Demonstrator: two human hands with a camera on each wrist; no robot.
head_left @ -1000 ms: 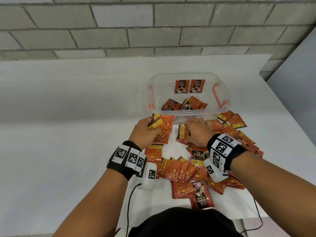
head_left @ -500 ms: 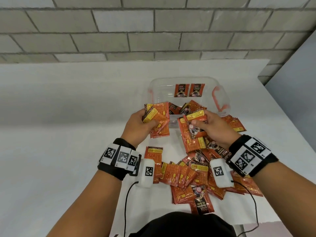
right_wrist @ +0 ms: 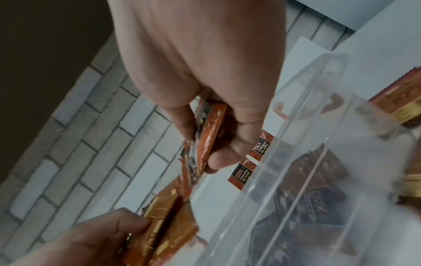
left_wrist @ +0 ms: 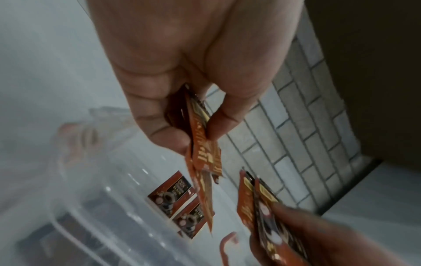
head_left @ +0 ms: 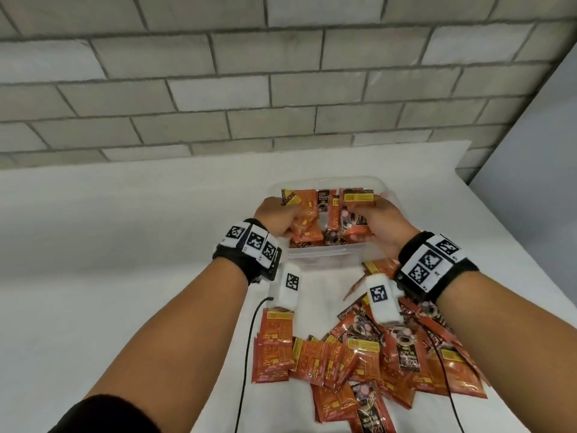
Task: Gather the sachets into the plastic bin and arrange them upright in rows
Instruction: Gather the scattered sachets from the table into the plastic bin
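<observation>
Over the clear plastic bin both hands pinch bunches of flat orange foil sachets: left hand, right hand, fingers pressed on the faces. Light, slick, floppy (likely to fan out); best gripped mid-stack. More lie on the white bench nearer than the bin.

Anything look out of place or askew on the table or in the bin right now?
Nothing damaged. Many sachets lie in a loose overlapping heap on the table outside the plastic bin; in the bin, some lie flat on the floor, not upright.
</observation>
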